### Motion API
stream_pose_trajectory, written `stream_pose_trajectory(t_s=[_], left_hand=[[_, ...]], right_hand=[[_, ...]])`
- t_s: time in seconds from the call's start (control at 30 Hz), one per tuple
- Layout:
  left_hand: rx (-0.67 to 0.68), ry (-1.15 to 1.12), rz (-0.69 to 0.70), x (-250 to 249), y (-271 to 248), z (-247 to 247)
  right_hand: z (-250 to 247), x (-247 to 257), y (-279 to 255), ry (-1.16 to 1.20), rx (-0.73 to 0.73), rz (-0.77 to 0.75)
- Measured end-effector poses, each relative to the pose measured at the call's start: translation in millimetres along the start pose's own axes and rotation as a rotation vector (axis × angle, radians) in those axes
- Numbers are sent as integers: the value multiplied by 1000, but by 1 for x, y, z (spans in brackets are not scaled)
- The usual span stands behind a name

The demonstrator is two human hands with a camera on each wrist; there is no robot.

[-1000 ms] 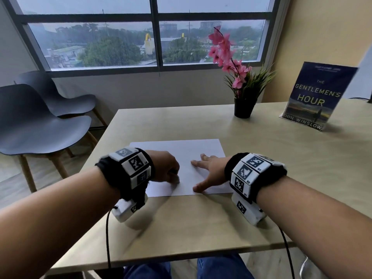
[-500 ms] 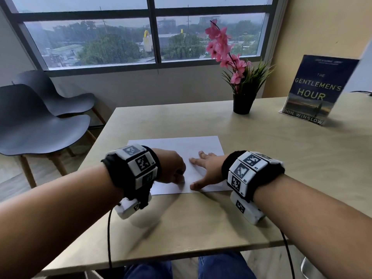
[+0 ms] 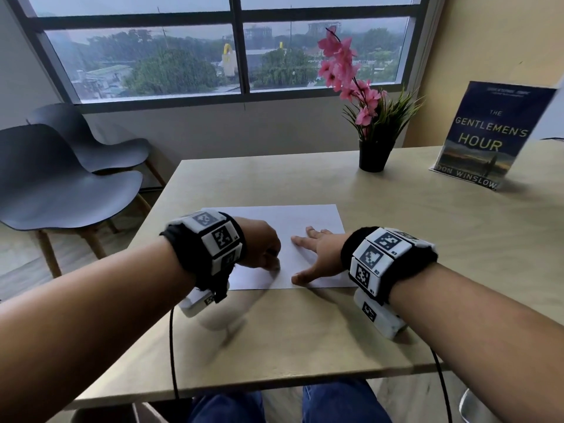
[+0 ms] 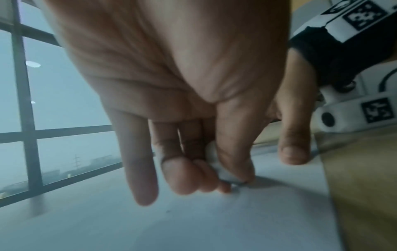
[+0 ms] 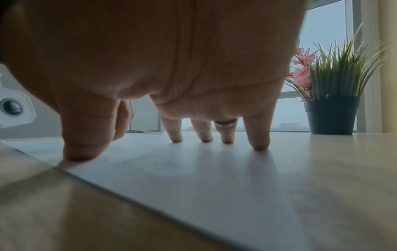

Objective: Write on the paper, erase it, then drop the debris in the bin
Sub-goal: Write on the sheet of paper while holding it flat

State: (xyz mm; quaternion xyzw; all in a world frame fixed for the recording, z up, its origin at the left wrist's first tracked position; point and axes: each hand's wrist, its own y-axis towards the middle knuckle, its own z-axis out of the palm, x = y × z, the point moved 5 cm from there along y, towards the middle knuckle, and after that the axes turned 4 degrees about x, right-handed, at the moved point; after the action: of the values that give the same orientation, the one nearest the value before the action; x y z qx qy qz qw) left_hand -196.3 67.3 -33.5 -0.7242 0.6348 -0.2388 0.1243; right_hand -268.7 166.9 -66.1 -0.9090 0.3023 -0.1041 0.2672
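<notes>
The paper [image 3: 274,239] lies flat on the desk [image 3: 305,331], near its front edge, and everything else is best placed against that sheet. The right hand [image 3: 317,254] rests on the sheet's right half with its fingers [image 5: 259,142] straight and spread, tips and thumb pressing down; this reads as a hold-down, so the sheet will not slide or buckle under rubbing. The left hand [image 3: 262,248] sits over the sheet's near left part, its fingers [image 4: 182,173] curled and clamped with the thumb on a small white eraser [image 4: 217,163], whose lower tip touches the sheet. The pinch is low on the eraser, which probably gives firm pressure without bending it. Judged from this, the step in hand is the erasing; faint grey specks on the sheet near the eraser and under the right palm may be rubbings or leftover marks, but they are too small to tell.

As for containers, no bin shows in any view, so where the debris must go cannot be told. The only vessel in sight is a black pot [image 3: 374,157] beyond the sheet's far right corner, well apart from it, holding green grass blades and pink flowers [image 3: 345,65]. A book [image 3: 485,135] stands further right of the pot, and two chairs [image 3: 67,181] stand left of the desk.
</notes>
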Motion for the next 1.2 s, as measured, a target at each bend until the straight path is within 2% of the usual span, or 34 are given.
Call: stream_pose_trajectory(t_s=[0.17,0.27,0.5,0.57,0.67,0.8,0.97,1.07,1.2], left_hand=[[55,25,37,-7,-5,10],[24,-3,1,3,-4,6],[30,-38,29,4,-11,15],[-28,-72,12,18,-9,11],[-143,-234,-10,41,-5,7],[-195,-484,16,57,-5,3],[-251,-791,182,36,1,-8],[-241,-794,248,26,11,-13],[-91,-831,264,27,24,-11]], right_hand=[[0,0,-1,8,12,-6],[-1,0,-1,5,12,-1],[-1,0,-2,25,8,-2],[-2,2,-4,37,-8,-12],[-5,2,-9,54,-19,-41],[-11,1,-17,96,-10,-84],[-33,10,-19,362,-217,-191],[-39,14,-16,466,-256,-244],[-38,9,-11,549,-215,-261]])
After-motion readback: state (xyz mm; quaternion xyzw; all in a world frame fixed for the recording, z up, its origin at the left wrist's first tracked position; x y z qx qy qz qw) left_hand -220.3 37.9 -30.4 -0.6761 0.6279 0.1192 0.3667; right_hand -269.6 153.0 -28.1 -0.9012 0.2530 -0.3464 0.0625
